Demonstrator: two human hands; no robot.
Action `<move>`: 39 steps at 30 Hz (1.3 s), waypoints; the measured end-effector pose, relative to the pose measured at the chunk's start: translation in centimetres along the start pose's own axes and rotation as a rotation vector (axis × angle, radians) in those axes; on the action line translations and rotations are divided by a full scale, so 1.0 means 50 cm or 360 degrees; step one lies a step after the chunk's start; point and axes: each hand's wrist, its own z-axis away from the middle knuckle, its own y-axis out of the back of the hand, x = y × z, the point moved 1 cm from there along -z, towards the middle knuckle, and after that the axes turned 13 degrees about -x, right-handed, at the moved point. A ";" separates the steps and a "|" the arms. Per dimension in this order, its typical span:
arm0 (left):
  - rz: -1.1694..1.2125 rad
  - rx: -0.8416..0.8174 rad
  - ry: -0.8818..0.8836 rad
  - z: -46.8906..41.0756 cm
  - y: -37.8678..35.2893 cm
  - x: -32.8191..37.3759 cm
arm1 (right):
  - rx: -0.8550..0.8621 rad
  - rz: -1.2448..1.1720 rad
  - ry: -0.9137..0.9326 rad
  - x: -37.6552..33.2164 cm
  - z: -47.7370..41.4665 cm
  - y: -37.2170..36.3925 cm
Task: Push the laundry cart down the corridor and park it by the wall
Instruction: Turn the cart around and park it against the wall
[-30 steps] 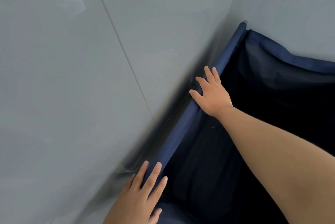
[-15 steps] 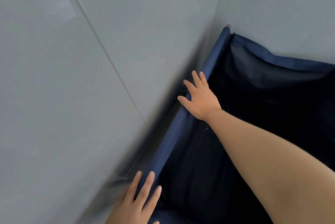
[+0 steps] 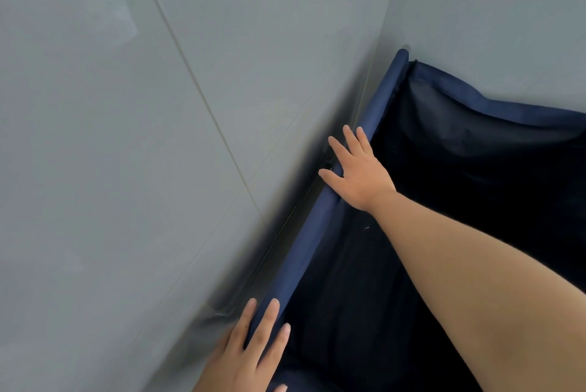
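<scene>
The laundry cart (image 3: 494,112) is a navy fabric bin tucked into a corner of grey tiled walls, and its inside is dark. Its padded left rail (image 3: 304,252) runs close along the left wall. My left hand (image 3: 250,356) lies over the near end of that rail at the bottom edge, fingers stretched along it and thumb inside the bin. Farther along the same rail sits my right hand (image 3: 358,173), palm down, with its fingers reaching over toward the wall. My right forearm crosses above the bin.
The glossy grey tiled wall (image 3: 142,169) fills the left, with only a narrow gap between it and the cart's rail. A second grey wall (image 3: 491,17) stands right behind the cart's far edge. No floor shows.
Both hands stay at the same places on the rail. The cart has barely shifted against the walls; mostly the view swung a little left, then back right.
</scene>
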 end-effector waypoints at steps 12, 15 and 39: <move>-0.0131 0.0130 -0.0035 -0.014 0.005 -0.020 | 0.0015 -0.0063 0.0020 0.004 -0.015 0.000; -0.0144 0.0116 0.0000 -0.016 0.006 -0.018 | 0.0033 -0.0069 0.0029 0.007 -0.016 -0.002; -0.0211 0.0070 0.0031 0.018 0.000 -0.012 | 0.0190 0.0176 -0.0644 0.124 0.555 -0.040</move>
